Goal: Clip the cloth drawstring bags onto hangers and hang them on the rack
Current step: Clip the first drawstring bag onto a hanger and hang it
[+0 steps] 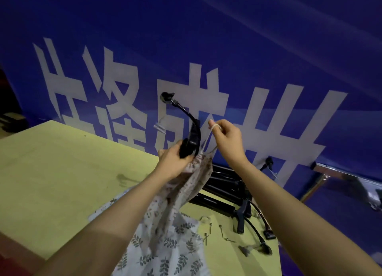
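The left hand (175,162) gripped the black plastic clip hanger (189,139) against the floral cloth drawstring bag (198,172); the right hand (225,139) pinched its white drawstring (208,139); overpulling might slip the cloth from the clip.

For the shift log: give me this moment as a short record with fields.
left hand: grips the black hanger at its clip, against the gathered top of the held bag
right hand: pinches the drawstring, pulled up from the bag
table: yellow-green, holds a leaf-print bag and a pile of spare hangers
backdrop: blue banner with white characters
rack: rail at right
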The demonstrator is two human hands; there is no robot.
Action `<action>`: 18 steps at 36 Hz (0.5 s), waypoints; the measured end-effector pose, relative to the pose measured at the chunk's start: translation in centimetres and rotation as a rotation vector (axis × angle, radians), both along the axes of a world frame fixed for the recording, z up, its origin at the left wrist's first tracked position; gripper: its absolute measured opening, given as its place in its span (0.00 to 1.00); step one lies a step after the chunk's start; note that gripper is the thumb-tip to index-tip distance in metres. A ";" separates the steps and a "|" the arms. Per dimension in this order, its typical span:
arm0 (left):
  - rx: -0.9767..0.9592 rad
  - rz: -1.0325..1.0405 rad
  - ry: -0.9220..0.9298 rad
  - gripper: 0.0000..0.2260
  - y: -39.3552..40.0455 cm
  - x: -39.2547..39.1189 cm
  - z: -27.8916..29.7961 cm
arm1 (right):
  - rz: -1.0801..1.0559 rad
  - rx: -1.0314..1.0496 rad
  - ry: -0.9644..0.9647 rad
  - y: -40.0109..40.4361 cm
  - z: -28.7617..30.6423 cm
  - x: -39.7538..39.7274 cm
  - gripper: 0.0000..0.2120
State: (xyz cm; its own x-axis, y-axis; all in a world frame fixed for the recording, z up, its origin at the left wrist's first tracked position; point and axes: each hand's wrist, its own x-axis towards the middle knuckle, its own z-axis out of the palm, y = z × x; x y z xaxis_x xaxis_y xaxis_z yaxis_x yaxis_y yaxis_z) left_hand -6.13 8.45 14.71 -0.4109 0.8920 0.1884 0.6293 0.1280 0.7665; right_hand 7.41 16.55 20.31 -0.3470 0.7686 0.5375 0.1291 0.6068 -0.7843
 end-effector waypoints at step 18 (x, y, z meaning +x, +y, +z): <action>-0.104 0.068 0.061 0.19 -0.6 -0.4 -4.0 | 0.093 -0.002 -0.043 -0.5 0.7 -0.8 0.13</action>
